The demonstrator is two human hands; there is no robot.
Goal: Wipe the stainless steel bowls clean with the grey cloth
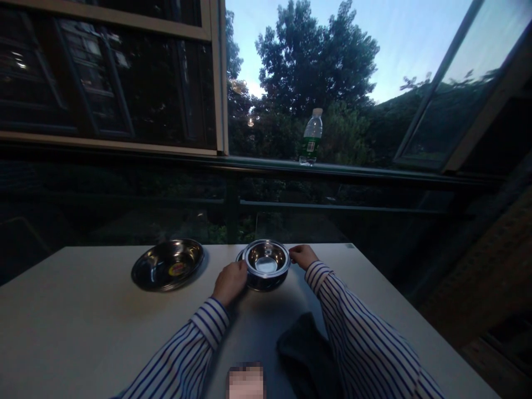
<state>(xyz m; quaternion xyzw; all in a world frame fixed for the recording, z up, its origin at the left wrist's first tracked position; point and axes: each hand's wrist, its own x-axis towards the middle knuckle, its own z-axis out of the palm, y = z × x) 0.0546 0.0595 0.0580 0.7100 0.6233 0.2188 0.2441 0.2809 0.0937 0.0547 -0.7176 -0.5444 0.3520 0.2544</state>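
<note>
My left hand (pixel 231 282) and my right hand (pixel 303 256) are at opposite sides of the small, round, shiny stainless-steel bowl (pixel 266 265), which is near the far edge of the table. The right fingertips are pressed together, pinching its rim; the left thumb and fingers are closed on the other side, though some of those fingers are hidden from me. Just under it shows a darker round steel vessel (pixel 268 285); I can't tell whether the two touch.

To the left, apart from my hands, is a wide, shallow, shiny steel basin (pixel 155 271) with a yellow-and-red sticker (pixel 178 269) inside, its print too small to read. On the dark window ledge (pixel 266 164) stands a clear plastic bottle (pixel 316 128) with a pale cap and a green label (pixel 306 145); I can make out a white barcode panel on it, but no words.

The table (pixel 95 332) is smooth and white, with a crumpled dark cloth (pixel 310 354) near my right sleeve. The room is dim; through the open window I see leafy trees (pixel 316 58) and a pale blue sky.
</note>
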